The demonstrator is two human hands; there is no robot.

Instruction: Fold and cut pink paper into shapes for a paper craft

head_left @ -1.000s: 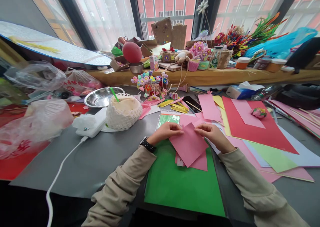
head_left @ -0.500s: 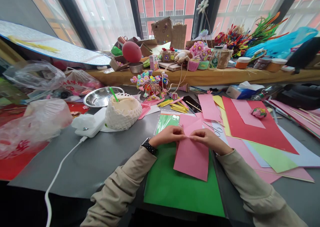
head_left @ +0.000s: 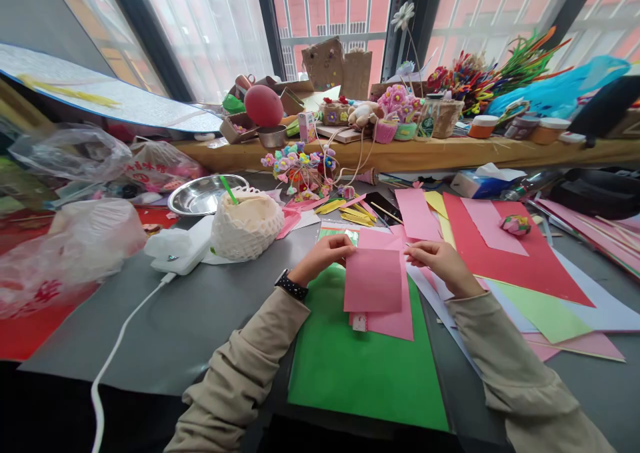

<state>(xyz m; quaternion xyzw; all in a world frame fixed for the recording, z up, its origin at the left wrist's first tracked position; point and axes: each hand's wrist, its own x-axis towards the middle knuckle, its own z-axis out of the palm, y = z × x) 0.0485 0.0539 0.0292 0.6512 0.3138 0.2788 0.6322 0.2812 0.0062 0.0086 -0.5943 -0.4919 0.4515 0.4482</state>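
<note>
My left hand pinches a pink paper sheet at its upper left corner. This sheet lies over or just above another pink sheet; I cannot tell whether they touch. A small white printed strip pokes out below it. My right hand is at the right of the held paper, thumb and fingers pressed together. A thin tip shows by its fingertips, too small to make out. Under the paper is a green sheet in a clear sleeve.
Red card and pale green paper lie at the right. A foam-netted bowl, a metal dish and a white charger with a cable stand left. Beaded flowers and yellow strips lie behind.
My hands have moved apart; they were together at the paper's top edge. The right hand moved right, over where scissors lay. The pink sheet now faces me flat, and white papers at right have shifted.
</note>
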